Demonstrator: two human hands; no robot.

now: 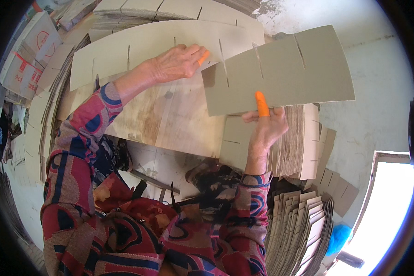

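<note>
My right hand [267, 131] grips the lower edge of a grey-brown slotted cardboard strip [283, 69], its thumb in an orange finger cot lying on the near face. The strip is lifted and tilted up to the right, and several narrow slits cut into it. Over a long, pale slotted cardboard strip [110, 60] on the wooden table [179, 110], my left hand [181, 61] has its fingers bent and drawn together. One of its digits also wears an orange cot. Whatever those fingers pinch, if anything, is hidden. The raised strip's left end overlaps the long one.
Stacked cardboard [138, 10] lies beyond the table. To the right stand a tall cardboard stack [299, 138] and a bundle of upright slotted pieces [299, 225]. A blue bag [339, 239] sits near a bright doorway [391, 207]. White boxes [30, 55] are at far left.
</note>
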